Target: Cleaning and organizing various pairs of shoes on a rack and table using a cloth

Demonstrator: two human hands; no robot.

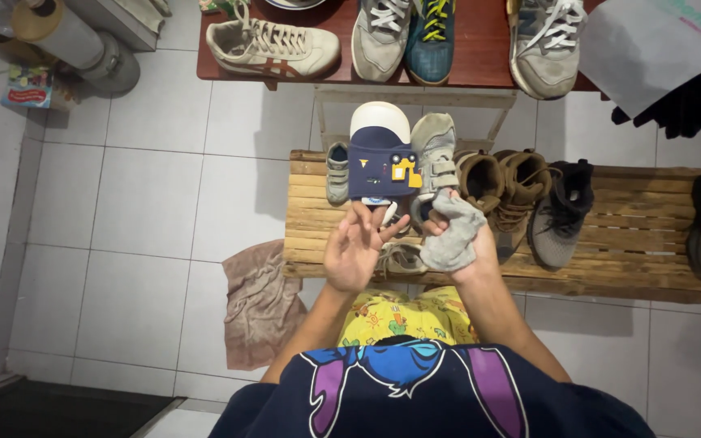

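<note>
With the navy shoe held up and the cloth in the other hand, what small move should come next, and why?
Probably bring the right hand with its grey cloth up onto the navy shoe. The left hand holds that shoe up by its lower end with its fingers, above the wooden bench, and the cloth sits just beside it, not clearly touching.

Even indoor light, soft shadows, edges curved
</note>
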